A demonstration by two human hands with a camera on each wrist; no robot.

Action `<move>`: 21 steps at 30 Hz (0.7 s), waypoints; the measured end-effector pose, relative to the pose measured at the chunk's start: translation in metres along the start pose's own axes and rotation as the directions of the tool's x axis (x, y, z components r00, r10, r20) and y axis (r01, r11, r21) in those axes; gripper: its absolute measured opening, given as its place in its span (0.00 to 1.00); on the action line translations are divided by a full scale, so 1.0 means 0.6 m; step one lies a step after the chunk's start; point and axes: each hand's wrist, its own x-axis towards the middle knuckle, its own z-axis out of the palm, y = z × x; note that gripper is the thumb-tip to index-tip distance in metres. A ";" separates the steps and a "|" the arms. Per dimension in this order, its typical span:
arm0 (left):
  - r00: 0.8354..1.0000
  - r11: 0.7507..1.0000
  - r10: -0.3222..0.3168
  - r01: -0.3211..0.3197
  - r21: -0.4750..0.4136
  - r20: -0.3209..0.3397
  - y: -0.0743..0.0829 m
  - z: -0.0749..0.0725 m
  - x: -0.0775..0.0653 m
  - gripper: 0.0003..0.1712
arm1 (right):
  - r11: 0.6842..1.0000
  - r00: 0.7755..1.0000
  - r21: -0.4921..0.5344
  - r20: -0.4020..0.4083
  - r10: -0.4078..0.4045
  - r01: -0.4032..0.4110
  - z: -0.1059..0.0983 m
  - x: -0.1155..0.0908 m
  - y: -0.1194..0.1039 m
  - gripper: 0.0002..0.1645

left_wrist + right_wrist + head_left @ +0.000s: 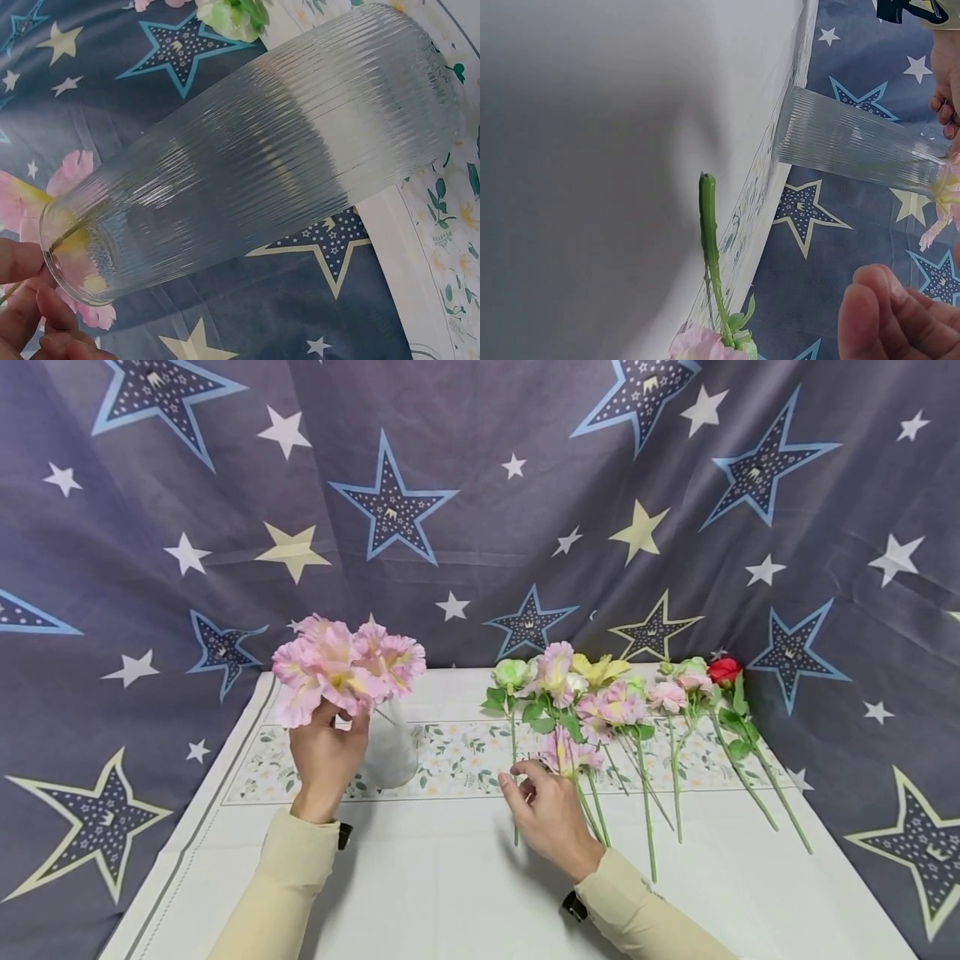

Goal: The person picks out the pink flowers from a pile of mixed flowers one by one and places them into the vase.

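Note:
Large pink artificial flowers (341, 672) with yellow centres sit at the mouth of a ribbed clear glass vase (393, 756) on the left side of the table. My left hand (327, 762) pinches a thin flower stem (66, 236) right at the vase's rim; part of that stem shows inside the glass. To the right, my right hand (551, 814) hovers with loosely curled fingers and nothing in them. It is nearest to a pink-purple flower (566, 752) lying on the table. In the right wrist view, a cut green stem (708, 217) lies apart from the fingertips (877, 300).
More artificial flowers lie across the right half of the table: a light green rose (512, 673), a yellow flower (600, 670), pale pink ones (667, 696) and a red rose (723, 672). Their stems point towards me. A star-patterned curtain (465, 418) hangs behind the white tablecloth (442, 877).

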 end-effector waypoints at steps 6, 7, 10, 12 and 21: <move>0.999 0.999 -0.038 0.038 0.023 -0.033 -0.004 0.002 -0.029 0.12 | 1.000 1.000 -0.002 0.003 0.001 -0.001 0.000 -0.001 0.001 0.08; 0.998 0.998 -0.057 0.058 0.032 -0.027 -0.003 0.003 -0.036 0.15 | 1.000 1.000 -0.003 0.004 0.001 -0.001 0.000 -0.001 0.001 0.08; 0.990 0.989 -0.144 0.143 0.034 0.004 -0.001 0.006 -0.056 0.21 | 1.000 1.000 -0.010 0.007 0.003 -0.003 0.000 -0.002 0.003 0.09; 0.982 0.982 -0.183 0.181 0.050 0.042 0.001 0.008 -0.066 0.25 | 1.000 1.000 -0.014 0.008 0.006 -0.006 0.000 -0.002 0.005 0.09; 0.941 0.947 -0.317 0.307 0.092 0.122 0.011 0.004 -0.100 0.23 | 0.999 1.000 -0.035 0.025 0.014 -0.013 -0.005 -0.001 0.008 0.12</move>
